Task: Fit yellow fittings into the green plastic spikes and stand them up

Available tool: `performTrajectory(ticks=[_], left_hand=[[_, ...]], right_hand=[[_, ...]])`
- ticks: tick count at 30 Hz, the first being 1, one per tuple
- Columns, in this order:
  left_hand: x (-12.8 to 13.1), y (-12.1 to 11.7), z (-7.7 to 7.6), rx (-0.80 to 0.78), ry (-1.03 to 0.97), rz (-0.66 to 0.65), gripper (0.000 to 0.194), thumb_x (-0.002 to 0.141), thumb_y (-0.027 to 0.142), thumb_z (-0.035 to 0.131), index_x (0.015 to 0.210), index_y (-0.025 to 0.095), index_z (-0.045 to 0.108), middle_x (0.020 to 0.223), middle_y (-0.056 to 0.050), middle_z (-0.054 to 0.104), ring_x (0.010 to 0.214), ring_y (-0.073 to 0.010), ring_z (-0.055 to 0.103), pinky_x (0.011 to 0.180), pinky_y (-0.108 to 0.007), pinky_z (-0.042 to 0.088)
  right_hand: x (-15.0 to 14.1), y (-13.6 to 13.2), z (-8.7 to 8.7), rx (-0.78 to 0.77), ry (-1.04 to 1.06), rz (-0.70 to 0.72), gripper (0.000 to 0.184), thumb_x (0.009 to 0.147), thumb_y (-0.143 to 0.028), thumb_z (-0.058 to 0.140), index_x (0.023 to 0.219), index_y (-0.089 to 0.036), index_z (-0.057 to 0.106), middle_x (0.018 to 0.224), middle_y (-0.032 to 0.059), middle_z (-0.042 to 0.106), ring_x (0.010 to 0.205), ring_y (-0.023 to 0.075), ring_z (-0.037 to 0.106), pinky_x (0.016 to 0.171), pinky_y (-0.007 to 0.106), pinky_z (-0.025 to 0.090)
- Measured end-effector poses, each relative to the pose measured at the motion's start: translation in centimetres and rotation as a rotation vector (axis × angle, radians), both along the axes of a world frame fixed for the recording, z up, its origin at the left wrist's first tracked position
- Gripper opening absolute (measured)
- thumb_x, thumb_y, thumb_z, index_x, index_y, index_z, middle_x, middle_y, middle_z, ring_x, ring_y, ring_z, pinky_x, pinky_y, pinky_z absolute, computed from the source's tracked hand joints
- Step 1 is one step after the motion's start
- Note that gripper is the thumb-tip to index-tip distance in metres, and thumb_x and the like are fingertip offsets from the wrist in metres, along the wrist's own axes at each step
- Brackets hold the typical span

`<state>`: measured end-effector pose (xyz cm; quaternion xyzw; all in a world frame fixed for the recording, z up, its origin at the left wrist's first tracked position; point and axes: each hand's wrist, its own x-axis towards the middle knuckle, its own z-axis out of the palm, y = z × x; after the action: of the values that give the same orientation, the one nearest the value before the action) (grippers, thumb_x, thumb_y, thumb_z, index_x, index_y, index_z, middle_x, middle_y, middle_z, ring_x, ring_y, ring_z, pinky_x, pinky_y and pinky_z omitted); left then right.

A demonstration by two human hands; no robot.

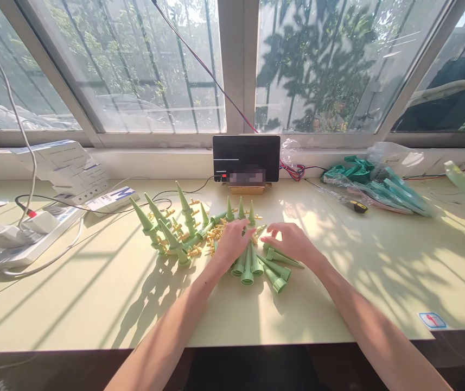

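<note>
My left hand [234,239] is over the middle of a pile of green plastic plant-watering spikes, its fingers curled together in a pinch. What they grip, if anything, is hidden. Facing it, my right hand [293,241] hovers with bent fingers and a gap between thumb and forefinger. A small pale green tip [260,229] shows between the two hands. Under them lie loose hollow spikes [247,274], with more spikes [275,279] fanned out by the right hand. Small orange valves [212,239] lie heaped left of my left hand. Spikes fitted with orange valves [185,209] stand point-up at the left.
A dark screen [246,157] stands on a cardboard support by the window. White boxes [112,200] and a power strip [39,239] with cables are at the left. Plastic-wrapped green pieces [393,190] and a black-and-yellow tool [357,206] lie at the right.
</note>
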<state>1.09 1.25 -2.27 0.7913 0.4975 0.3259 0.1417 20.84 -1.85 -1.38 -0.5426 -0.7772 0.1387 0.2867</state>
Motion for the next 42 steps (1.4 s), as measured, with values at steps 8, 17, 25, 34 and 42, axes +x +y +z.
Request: performTrajectory(ticks=[8,17,25,34,42], left_hand=[[0.1,-0.2,0.2,-0.011,-0.004,-0.001,0.03,0.091,0.038,0.05,0.098,0.016,0.068,0.084,-0.007,0.069,0.076,-0.0204,0.063,0.073,-0.032,0.048],[0.0,-0.4,1.3,-0.07,-0.04,-0.006,0.028,0.09,0.038,0.049,0.094,0.017,0.068,0.072,-0.004,0.069,0.068,-0.0193,0.063,0.067,-0.03,0.046],[-0.4,-0.2,1.3,-0.078,-0.02,0.0,0.035,0.096,0.038,0.037,0.082,0.02,0.063,0.065,-0.002,0.064,0.062,-0.0179,0.058,0.062,-0.028,0.04],[-0.3,0.1,1.3,-0.06,0.003,0.016,0.041,0.097,0.038,0.034,0.067,0.02,0.055,0.066,-0.003,0.064,0.061,-0.0178,0.058,0.063,-0.028,0.039],[-0.3,-0.1,1.6,0.0,-0.101,0.027,0.037,0.095,0.04,0.038,0.08,0.019,0.066,0.075,-0.004,0.07,0.068,-0.0176,0.062,0.068,-0.027,0.044]], right_hand=[[0.1,-0.1,0.0,-0.071,-0.005,0.043,0.031,0.078,-0.052,0.064,0.09,-0.024,0.069,0.08,-0.0004,0.069,0.071,0.0156,0.056,0.067,0.028,0.04],[0.2,0.1,-0.5,-0.072,0.02,0.034,0.023,0.083,-0.044,0.059,0.084,-0.023,0.07,0.081,0.0001,0.071,0.072,0.0153,0.057,0.066,0.027,0.039],[0.1,0.1,-0.3,-0.066,-0.01,0.018,0.025,0.084,-0.043,0.057,0.081,-0.023,0.071,0.077,0.0014,0.068,0.072,0.0161,0.057,0.066,0.027,0.04],[-0.1,-0.1,-0.2,-0.069,0.021,0.008,0.025,0.085,-0.041,0.054,0.08,-0.022,0.07,0.076,0.0016,0.069,0.068,0.0153,0.057,0.064,0.027,0.04],[-0.1,0.0,-0.3,-0.023,0.069,0.012,0.026,0.086,-0.039,0.054,0.079,-0.022,0.072,0.074,0.0011,0.069,0.066,0.0143,0.056,0.063,0.026,0.04]])
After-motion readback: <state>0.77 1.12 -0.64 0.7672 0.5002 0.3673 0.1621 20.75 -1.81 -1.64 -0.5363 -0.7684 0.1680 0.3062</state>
